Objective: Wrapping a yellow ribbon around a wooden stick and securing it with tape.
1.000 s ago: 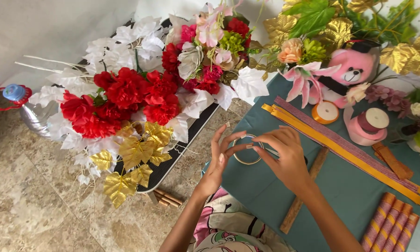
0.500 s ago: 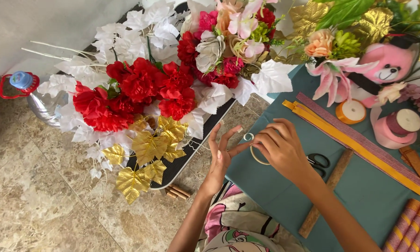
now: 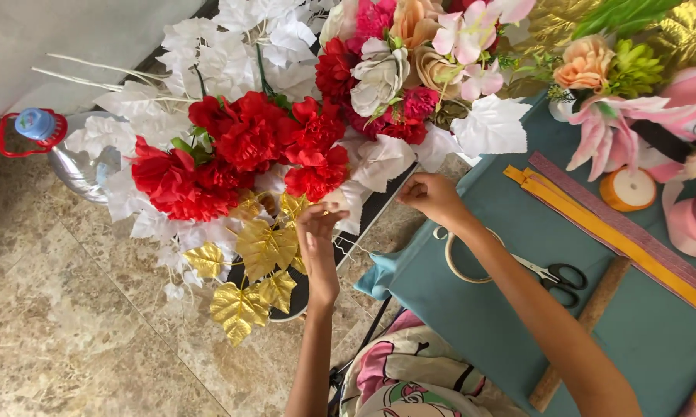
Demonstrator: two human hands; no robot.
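Reaching into a spread of artificial flowers, a person's left hand (image 3: 317, 239) rests with fingers bent at the gold leaves (image 3: 259, 251) just below the red blooms (image 3: 240, 150); whether it grips a stem cannot be told. The right hand (image 3: 433, 197) is pinched shut at the edge of a white leaf (image 3: 383, 158), fingertips together (what they hold is too small to make out). A pale ring (image 3: 452, 266) lies flat on the teal cloth (image 3: 641, 324), partly under the right forearm, with scissors (image 3: 553, 272) just beside it. Yellow tape (image 3: 603, 224) and a purple strip (image 3: 595, 197) run diagonally across the cloth, near an orange ribbon spool (image 3: 628, 189) and a wooden stick (image 3: 587, 320). White leaves (image 3: 240, 38) and pink flowers (image 3: 471, 46) crowd the top; a water bottle (image 3: 62, 150) stands on the marble floor (image 3: 70, 332) at far left
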